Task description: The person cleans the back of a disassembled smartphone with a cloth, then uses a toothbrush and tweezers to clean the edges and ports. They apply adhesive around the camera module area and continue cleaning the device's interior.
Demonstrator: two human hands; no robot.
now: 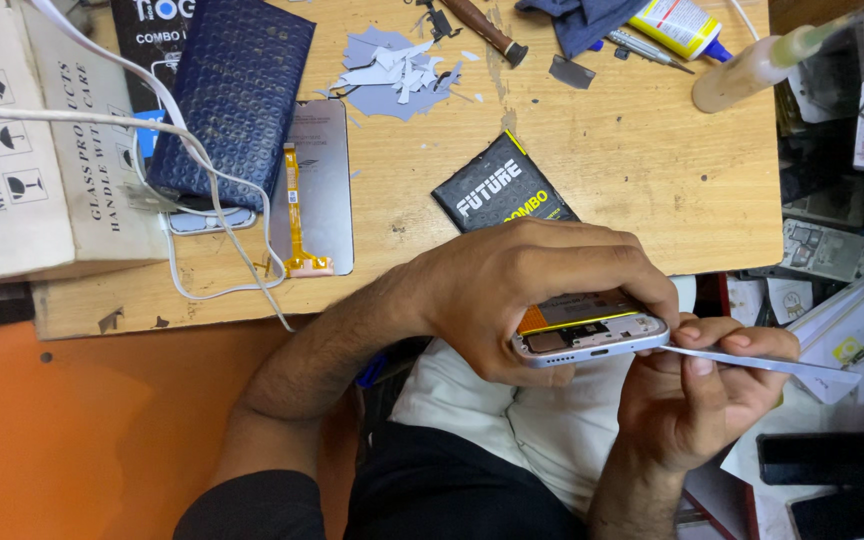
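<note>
We grip the opened phone frame (590, 338) in our left hand (522, 290), fingers curled tight over its top, holding it just off the counter's (632, 180) near edge, above our lap. Our right hand (697, 400) pinches a thin flat plastic card (772, 364), its tip touching the frame's right corner. Beyond the frame on the counter lie a black packet (500, 188), a display panel with an orange flex cable (310, 190) and a blue bubble pouch (232, 90).

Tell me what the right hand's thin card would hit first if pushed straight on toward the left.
The phone held by the left hand: the card in the right hand already points at its edge, apparently touching.
</note>
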